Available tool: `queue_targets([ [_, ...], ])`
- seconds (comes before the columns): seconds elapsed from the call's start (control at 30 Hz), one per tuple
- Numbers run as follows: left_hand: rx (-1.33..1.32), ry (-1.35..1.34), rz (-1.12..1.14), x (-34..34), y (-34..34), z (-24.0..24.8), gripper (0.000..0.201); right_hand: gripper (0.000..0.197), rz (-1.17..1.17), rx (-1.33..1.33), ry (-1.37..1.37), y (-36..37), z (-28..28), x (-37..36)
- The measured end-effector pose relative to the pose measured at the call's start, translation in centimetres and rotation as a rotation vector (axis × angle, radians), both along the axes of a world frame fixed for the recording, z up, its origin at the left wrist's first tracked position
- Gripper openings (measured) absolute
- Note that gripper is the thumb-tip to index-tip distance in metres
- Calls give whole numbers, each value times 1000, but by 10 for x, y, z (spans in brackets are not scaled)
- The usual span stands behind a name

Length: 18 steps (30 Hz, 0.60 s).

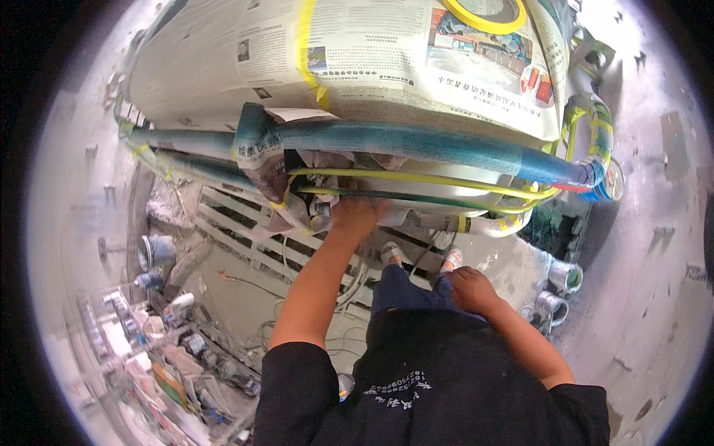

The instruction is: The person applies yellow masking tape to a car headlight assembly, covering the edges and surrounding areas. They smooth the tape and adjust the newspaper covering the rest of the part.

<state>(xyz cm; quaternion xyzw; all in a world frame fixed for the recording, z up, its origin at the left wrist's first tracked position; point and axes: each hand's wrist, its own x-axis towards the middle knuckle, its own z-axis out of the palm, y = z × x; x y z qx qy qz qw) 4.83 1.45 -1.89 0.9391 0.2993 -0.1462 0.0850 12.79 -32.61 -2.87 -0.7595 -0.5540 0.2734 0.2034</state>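
Matt printed newspaper, streaky metal-looking teal tube, smooth yellow tape roll, matt black cloth shirt

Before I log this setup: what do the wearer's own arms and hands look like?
Black short sleeves, no markings seen on them; forearms bare. Left hand, partly hidden, and right hand look ungloved; no watch or cable visible on either arm.

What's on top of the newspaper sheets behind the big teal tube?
A yellow ring, probably a tape roll, lies there, partly cut off by the picture edge; a yellow tape strip is stuck across the newspaper sheets. Whatever lies beneath them is covered.
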Motion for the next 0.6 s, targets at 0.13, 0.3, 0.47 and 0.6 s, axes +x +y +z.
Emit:
queue_targets([
  [0.13,-111,140,5,6,3,10,83,34,84,-4,-10,-23,2,33],
  [0.3,-127,224,48,13,-3,35,78,32,172,-90,-26,-38,3,51],
  [0.47,-61,175,91,12,0,11,81,35,227,-81,-5,-41,-4,56],
  [0.6,-91,230,109,20,-3,24,80,36,235,-120,-49,-45,-6,61],
])
